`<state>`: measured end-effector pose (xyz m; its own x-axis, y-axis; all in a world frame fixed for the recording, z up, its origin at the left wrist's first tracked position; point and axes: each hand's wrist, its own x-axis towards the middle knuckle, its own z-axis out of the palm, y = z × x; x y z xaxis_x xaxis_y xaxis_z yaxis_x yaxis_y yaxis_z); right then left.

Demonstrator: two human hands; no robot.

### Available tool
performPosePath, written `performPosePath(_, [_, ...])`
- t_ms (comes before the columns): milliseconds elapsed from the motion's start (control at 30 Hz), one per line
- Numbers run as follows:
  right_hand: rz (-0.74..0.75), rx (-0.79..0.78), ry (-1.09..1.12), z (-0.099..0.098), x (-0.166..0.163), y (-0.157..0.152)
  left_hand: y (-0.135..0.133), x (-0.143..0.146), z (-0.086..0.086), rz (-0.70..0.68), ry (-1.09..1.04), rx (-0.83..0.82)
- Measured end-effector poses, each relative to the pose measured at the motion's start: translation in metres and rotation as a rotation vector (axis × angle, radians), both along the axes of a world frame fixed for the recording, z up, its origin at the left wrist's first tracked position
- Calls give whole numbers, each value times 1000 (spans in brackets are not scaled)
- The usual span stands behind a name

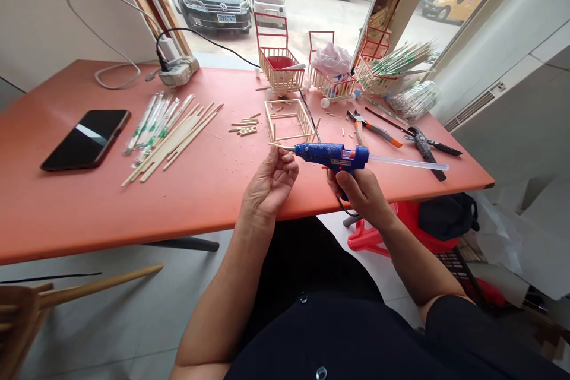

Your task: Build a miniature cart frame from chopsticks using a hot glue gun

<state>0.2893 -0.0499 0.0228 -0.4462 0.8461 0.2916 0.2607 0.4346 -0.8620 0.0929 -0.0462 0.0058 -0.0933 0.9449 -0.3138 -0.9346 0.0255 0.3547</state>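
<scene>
My right hand (363, 193) is wrapped round the handle of a blue hot glue gun (327, 155), which points left with a clear glue stick (409, 162) sticking out of its back. The nozzle meets a short wooden stick (275, 144) pinched in the fingertips of my left hand (271, 181). Just beyond both hands stands a small open frame of wooden sticks (307, 124) on the table. Short cut stick pieces (244, 124) lie to its left.
On the orange table (200, 208) lie a phone (86, 139), long sticks (182, 139), wrapped sticks (151, 119), orange-handled pliers (376, 130) and black cutters (427, 151). Small finished carts (280, 68) line the window side. A power strip (179, 71) sits at the back left.
</scene>
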Motion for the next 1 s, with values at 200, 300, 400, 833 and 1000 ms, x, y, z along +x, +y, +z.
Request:
performPosePath(200, [-14,12,3,-1,2,1,-3,0,5,-23,-88,-9])
performPosePath(300, [-20,0,-8,-2,2,1,-3,-1,6,-17,-113,-14])
performPosePath(400, [-12,0,-18,-3,2,1,-2,0,6,3,-119,-29])
performPosePath(833, [-182,496,-277,-6,18,10,1,-12,-12,37,96,58])
performPosePath(1000, [-615,447,-568,-11,57,45,-1,-20,-17,48,131,76])
